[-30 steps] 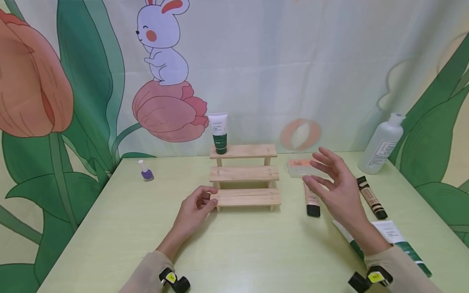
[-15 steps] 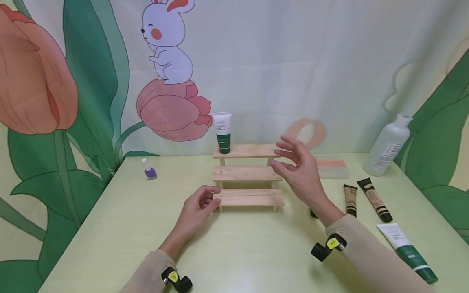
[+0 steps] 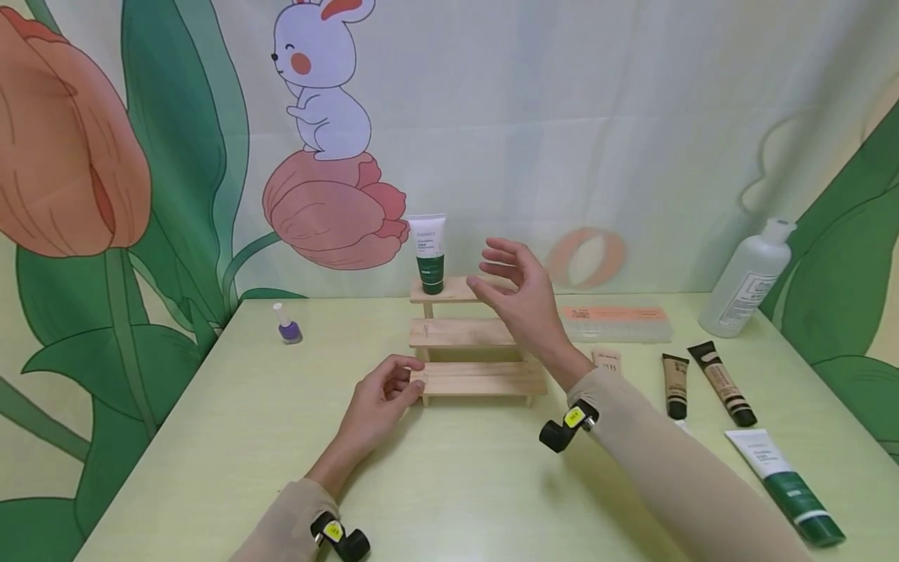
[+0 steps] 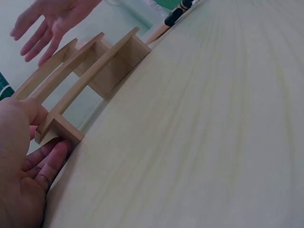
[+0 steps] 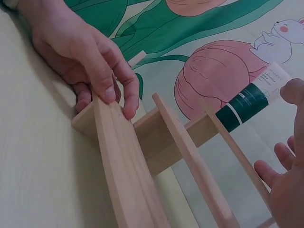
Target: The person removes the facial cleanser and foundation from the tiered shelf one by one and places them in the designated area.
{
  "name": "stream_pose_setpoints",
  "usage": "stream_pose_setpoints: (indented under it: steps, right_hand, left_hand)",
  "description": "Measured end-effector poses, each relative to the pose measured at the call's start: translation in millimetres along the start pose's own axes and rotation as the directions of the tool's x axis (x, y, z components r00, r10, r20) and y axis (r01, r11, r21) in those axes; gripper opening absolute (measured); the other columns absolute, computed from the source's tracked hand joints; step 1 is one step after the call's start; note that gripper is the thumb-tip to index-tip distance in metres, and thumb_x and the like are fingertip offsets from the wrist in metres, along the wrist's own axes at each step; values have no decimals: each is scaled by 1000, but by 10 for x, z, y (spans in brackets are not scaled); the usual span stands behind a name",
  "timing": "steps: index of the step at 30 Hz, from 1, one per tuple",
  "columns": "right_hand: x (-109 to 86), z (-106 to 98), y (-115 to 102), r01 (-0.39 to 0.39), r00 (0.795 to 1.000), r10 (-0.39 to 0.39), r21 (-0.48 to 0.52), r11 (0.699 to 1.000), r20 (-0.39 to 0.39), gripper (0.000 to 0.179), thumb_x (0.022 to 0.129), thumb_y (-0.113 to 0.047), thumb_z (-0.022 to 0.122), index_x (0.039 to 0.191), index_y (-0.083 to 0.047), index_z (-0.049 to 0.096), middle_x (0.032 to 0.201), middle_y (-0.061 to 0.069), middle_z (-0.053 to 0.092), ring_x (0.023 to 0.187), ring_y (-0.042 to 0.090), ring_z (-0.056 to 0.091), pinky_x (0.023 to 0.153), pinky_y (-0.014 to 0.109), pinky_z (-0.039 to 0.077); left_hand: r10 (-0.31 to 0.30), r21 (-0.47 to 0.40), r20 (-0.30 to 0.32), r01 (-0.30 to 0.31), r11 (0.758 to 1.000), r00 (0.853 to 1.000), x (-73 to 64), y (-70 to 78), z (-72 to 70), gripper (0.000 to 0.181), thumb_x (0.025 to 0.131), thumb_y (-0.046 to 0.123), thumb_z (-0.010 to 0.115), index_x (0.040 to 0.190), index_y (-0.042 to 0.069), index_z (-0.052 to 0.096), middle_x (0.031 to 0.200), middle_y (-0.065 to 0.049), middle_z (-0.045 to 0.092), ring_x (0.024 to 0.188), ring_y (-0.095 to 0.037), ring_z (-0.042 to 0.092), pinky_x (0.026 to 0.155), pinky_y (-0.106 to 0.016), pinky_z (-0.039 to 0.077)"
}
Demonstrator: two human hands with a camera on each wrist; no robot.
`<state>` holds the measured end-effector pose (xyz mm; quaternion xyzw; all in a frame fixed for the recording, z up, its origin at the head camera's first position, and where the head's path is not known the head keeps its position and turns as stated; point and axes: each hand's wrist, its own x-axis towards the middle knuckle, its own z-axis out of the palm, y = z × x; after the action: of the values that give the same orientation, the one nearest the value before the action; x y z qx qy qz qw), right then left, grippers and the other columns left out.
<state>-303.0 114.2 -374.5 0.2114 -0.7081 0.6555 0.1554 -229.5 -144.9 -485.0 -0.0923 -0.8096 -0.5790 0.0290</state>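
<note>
A three-step wooden stand [image 3: 467, 382] is set on the table. My left hand [image 3: 375, 402] grips the left end of its lowest step, thumb on top in the right wrist view, where that hand [image 5: 85, 57] also shows. On the top step's left end a white and green squeeze tube [image 3: 431, 257] stands upright on its cap. My right hand [image 3: 520, 300] hovers by the top step, right of the tube, fingers spread and loosely bent, holding nothing. It hides the right part of the upper steps. In the right wrist view, my right hand [image 5: 289, 190] is partly cut off.
Right of the stand lie a clear plastic case [image 3: 618, 324], a pink tube [image 3: 606, 359] partly behind the sleeve, two brown tubes [image 3: 676, 386] [image 3: 723, 384] and a larger white and green tube [image 3: 785, 488]. A white bottle [image 3: 746, 281] stands behind them. A purple nail polish bottle [image 3: 288, 326] stands left.
My right hand has moved left, from above the tubes on the right to beside the top step. My left hand keeps its grip on the stand. The head view has shifted slightly.
</note>
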Motion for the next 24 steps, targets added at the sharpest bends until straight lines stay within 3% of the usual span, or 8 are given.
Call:
stream_pose_setpoints:
  steps: [11,16,24]
  right_hand:
    - [258,348,75,-43,999,42,30,999,27,60,101,-13,85,154,-13,59,146,14,67,138,40,65,111,49,57]
    - [321,464,73,-78,997,76,48,996,28,60,101,-13,84,156,-12,59,145,14,68,135,35,68,110,48,58]
    - [401,570,58,-107,993,107,-9,994,46,57,103,-13,82,155,-14,59,141,11,71,129,27,69,108,45,58]
  left_hand:
    - [-10,11,-2,10,1000,1000,-9,6,-8,22,107,18,76,129,20,74,109,-8,70,93,-22,66,79,-24,54]
    - [-6,6,3,6,1000,1000,-11,7,-15,22,107,19,77,130,20,74,109,-8,70,93,-22,66,80,-23,54]
    - [-1,-2,6,1,1000,1000,-1,5,-11,22,107,17,77,129,19,75,109,-8,70,93,-22,67,80,-23,55]
